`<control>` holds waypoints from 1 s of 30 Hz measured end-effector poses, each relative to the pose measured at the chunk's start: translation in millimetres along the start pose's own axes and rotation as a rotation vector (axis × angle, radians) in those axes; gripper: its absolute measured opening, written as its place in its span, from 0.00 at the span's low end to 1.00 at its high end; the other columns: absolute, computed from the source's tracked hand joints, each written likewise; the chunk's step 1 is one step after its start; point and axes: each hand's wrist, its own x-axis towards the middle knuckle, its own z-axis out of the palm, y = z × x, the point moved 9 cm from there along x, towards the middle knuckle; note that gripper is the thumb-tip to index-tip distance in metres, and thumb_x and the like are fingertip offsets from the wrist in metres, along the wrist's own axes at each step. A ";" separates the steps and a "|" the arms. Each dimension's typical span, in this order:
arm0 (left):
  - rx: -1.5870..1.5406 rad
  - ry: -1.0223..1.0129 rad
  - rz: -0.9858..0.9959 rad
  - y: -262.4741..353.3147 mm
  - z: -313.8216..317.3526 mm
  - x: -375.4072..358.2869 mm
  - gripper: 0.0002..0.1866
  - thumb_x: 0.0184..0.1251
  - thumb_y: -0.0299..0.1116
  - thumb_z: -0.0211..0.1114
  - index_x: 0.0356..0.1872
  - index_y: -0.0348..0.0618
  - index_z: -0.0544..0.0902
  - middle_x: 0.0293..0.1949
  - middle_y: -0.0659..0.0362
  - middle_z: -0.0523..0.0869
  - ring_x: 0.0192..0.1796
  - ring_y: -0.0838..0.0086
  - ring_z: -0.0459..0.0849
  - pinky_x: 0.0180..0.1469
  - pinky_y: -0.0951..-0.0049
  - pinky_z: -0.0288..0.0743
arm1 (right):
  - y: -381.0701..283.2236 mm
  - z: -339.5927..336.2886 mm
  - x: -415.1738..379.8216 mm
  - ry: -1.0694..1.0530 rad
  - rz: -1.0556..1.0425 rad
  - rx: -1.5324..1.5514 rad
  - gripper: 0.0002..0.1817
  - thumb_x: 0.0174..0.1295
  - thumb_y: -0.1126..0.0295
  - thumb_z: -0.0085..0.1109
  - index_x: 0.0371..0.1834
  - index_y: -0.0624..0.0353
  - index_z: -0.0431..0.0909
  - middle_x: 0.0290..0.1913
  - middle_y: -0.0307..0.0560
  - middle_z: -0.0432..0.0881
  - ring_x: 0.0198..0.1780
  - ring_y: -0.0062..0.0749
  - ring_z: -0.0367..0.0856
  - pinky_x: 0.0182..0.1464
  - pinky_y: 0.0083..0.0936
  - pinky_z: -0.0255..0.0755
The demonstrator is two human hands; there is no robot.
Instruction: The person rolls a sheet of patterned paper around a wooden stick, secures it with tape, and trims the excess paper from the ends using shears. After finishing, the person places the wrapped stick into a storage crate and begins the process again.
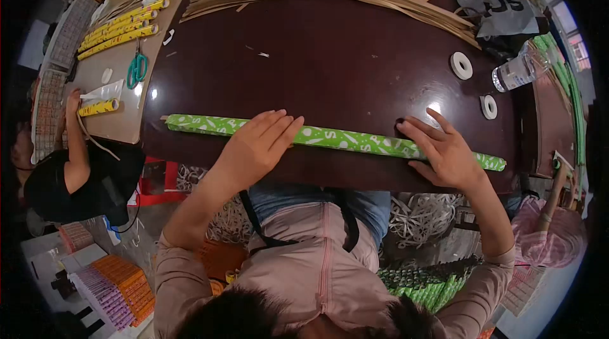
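Green roll lies on the dark table, close to the table's near edge and stretched most of the way across it. The left hand seems to lie flat over the roll, left of the table's middle, with its fingers almost side by side. The right hand is over the roll toward the table's right side, with its fingers spread apart. I can't tell how hard either hand pushes.

The roll is long and thin, so it might twist or go crooked if one hand pushes more than the other. It could bend in the middle if both push too hard. It might also tumble off the table's near edge if pulled too far back. A brown end pokes out near the table's left side, and a bump there could maybe push it out of place.
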 end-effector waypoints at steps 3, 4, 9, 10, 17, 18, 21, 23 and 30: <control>0.025 0.060 0.024 16.0 -2.7 8.4 0.22 0.63 0.26 0.61 0.59 0.33 0.77 0.53 0.50 0.83 0.58 0.58 0.81 0.63 0.58 0.74 | -28.5 -2.8 28.3 0.035 -0.101 0.115 0.45 0.54 0.58 0.69 0.73 0.61 0.59 0.68 0.51 0.73 0.67 0.40 0.73 0.74 0.41 0.60; 0.009 0.078 0.018 20.6 -4.7 11.9 0.21 0.63 0.25 0.61 0.58 0.30 0.77 0.53 0.49 0.83 0.59 0.57 0.81 0.62 0.55 0.75 | -39.2 -0.2 42.0 0.066 -0.120 0.145 0.45 0.54 0.58 0.69 0.73 0.61 0.59 0.68 0.51 0.72 0.67 0.40 0.73 0.74 0.40 0.60; 0.049 0.206 -0.008 32.4 3.3 11.8 0.22 0.62 0.25 0.59 0.58 0.32 0.78 0.52 0.50 0.84 0.58 0.61 0.81 0.64 0.60 0.73 | -67.5 19.1 69.6 0.138 -0.234 0.045 0.33 0.62 0.65 0.53 0.73 0.53 0.62 0.73 0.50 0.66 0.69 0.40 0.71 0.72 0.39 0.63; 0.040 0.207 -0.027 30.1 7.0 9.8 0.22 0.62 0.25 0.59 0.59 0.32 0.78 0.53 0.50 0.83 0.58 0.61 0.81 0.64 0.60 0.73 | -68.1 21.3 70.2 0.135 -0.238 0.048 0.33 0.62 0.65 0.53 0.73 0.53 0.62 0.73 0.50 0.66 0.69 0.40 0.71 0.72 0.39 0.63; -0.245 0.095 -0.114 21.5 5.1 9.3 0.30 0.60 0.30 0.70 0.64 0.31 0.73 0.62 0.47 0.79 0.66 0.55 0.76 0.68 0.55 0.69 | -65.4 24.0 71.3 0.089 -0.215 0.125 0.31 0.61 0.68 0.49 0.72 0.43 0.67 0.73 0.49 0.66 0.69 0.41 0.71 0.73 0.41 0.62; -0.327 0.088 -0.151 20.6 0.2 9.3 0.27 0.66 0.34 0.65 0.64 0.31 0.73 0.63 0.47 0.78 0.67 0.54 0.74 0.70 0.54 0.66 | -64.5 25.2 71.8 0.075 -0.200 0.141 0.31 0.61 0.68 0.50 0.72 0.42 0.67 0.73 0.48 0.67 0.69 0.41 0.71 0.73 0.41 0.62; -0.314 0.123 -0.228 16.8 -6.9 14.6 0.26 0.70 0.36 0.60 0.65 0.31 0.73 0.62 0.46 0.79 0.68 0.53 0.74 0.71 0.53 0.64 | -65.4 25.7 73.1 0.058 -0.195 0.139 0.32 0.58 0.70 0.53 0.71 0.42 0.69 0.72 0.48 0.67 0.69 0.41 0.71 0.73 0.42 0.62; -0.222 0.124 -0.271 13.3 4.9 20.4 0.25 0.74 0.38 0.55 0.65 0.31 0.72 0.61 0.45 0.79 0.68 0.53 0.73 0.72 0.51 0.60 | -65.8 27.9 73.0 0.032 -0.212 0.109 0.35 0.59 0.72 0.51 0.73 0.41 0.65 0.73 0.48 0.65 0.70 0.41 0.70 0.73 0.42 0.60; 0.162 0.139 -0.649 -26.5 9.3 -16.9 0.25 0.78 0.41 0.46 0.67 0.35 0.71 0.66 0.47 0.75 0.73 0.56 0.66 0.76 0.51 0.49 | -64.0 27.3 76.4 0.003 -0.180 0.109 0.37 0.59 0.74 0.51 0.75 0.37 0.62 0.74 0.45 0.65 0.69 0.40 0.72 0.74 0.43 0.60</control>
